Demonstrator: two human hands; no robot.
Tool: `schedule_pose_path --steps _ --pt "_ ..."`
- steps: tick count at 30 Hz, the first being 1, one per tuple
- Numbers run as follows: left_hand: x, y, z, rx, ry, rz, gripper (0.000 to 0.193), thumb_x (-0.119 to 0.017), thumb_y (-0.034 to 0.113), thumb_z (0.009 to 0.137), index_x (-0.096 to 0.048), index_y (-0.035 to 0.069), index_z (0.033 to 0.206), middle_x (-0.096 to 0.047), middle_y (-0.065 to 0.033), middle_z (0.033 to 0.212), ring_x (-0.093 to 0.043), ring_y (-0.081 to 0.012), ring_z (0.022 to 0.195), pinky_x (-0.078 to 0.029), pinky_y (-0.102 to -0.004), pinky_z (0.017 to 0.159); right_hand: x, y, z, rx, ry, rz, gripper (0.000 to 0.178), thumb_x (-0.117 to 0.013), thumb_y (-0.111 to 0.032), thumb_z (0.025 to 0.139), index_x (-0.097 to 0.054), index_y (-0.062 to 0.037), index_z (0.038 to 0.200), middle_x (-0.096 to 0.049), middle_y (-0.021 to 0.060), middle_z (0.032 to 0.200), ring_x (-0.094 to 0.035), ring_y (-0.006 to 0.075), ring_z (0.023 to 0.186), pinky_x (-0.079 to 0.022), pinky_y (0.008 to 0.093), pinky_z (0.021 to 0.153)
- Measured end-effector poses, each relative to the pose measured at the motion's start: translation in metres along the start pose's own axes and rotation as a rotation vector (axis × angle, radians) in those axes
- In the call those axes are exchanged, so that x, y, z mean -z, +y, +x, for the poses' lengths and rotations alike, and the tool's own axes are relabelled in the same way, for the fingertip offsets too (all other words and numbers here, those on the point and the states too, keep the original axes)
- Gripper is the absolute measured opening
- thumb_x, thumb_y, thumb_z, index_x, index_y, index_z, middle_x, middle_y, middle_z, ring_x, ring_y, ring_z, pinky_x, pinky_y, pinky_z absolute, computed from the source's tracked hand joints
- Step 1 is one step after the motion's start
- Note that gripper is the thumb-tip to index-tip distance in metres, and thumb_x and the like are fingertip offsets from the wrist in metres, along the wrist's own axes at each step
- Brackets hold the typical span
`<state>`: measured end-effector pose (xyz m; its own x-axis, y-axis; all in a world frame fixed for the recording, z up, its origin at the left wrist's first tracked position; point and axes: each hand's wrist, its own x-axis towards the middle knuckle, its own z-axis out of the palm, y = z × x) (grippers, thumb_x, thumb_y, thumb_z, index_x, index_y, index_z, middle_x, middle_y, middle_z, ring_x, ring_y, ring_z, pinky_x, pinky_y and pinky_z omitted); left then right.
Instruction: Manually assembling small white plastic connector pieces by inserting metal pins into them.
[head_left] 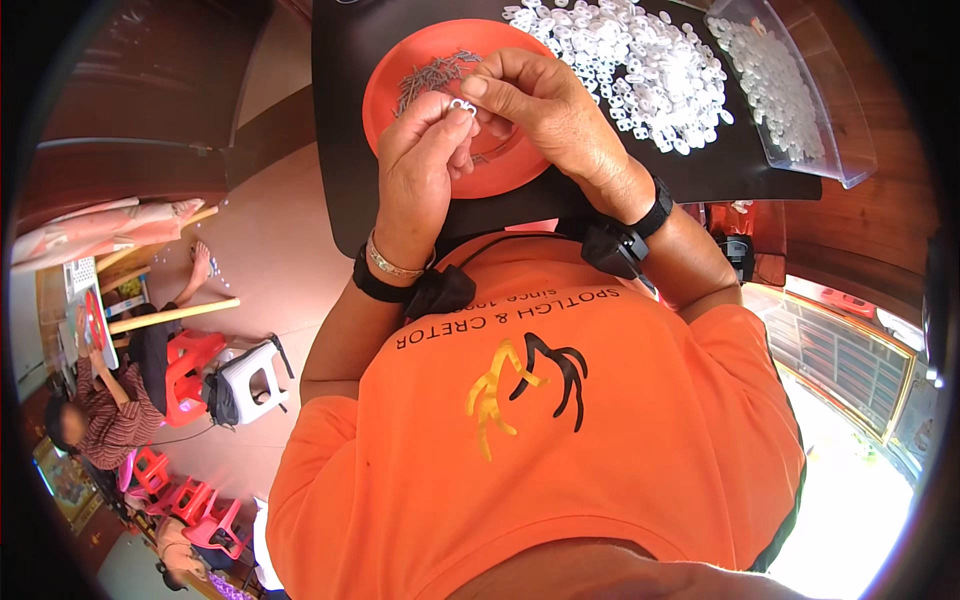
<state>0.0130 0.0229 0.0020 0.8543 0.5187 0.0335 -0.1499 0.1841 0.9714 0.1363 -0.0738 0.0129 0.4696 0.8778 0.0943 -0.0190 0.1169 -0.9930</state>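
Over a red-orange plastic bowl (520,178) my two hands meet, fingertips nearly touching. My left hand (420,145) is closed in a pinch on a small white plastic piece with curved ends (462,106). Just above and to the right, my right hand (548,105) pinches thumb against fingers; whatever it holds is too small to make out. Thin grey metal pins, like nails (432,78), lie heaped in the bowl's far left part, partly behind my fingers. To the right of the bowl spreads a pile of small white plastic pieces with holes (665,85).
The bowl and pile rest on a black table (345,150). At its right end a clear plastic bin (845,165) holds translucent pieces (770,85). Off to the left, a person (125,405) sits near red stools (190,375) and a white stool (262,380).
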Motion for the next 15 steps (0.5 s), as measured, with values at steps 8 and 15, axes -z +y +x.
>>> schedule_pose_path --steps 8,15 --pt "-0.002 -0.005 -0.001 -0.079 -0.001 0.087 0.016 -0.048 0.012 0.091 -0.055 0.0 0.083 -0.042 0.0012 0.063 -0.037 -0.0063 0.054 -0.032 -0.0219 0.05 -0.004 0.005 -0.002 0.087 0.034 -0.117 0.019 -0.059 -0.018 0.093 -0.06 -0.0004 0.084 -0.062 0.0014 0.074 -0.056 0.0068 0.067 -0.047 0.0229 0.061" --pt "-0.004 -0.01 -0.002 -0.075 -0.001 0.033 0.016 -0.046 0.011 0.092 -0.054 -0.001 0.084 -0.041 0.0015 0.063 -0.036 -0.0061 0.054 -0.03 -0.0219 0.049 -0.008 0.008 -0.006 0.053 0.057 0.023 0.017 -0.059 -0.015 0.092 -0.059 -0.0002 0.083 -0.061 0.0028 0.072 -0.058 0.0073 0.067 -0.048 0.0231 0.058"
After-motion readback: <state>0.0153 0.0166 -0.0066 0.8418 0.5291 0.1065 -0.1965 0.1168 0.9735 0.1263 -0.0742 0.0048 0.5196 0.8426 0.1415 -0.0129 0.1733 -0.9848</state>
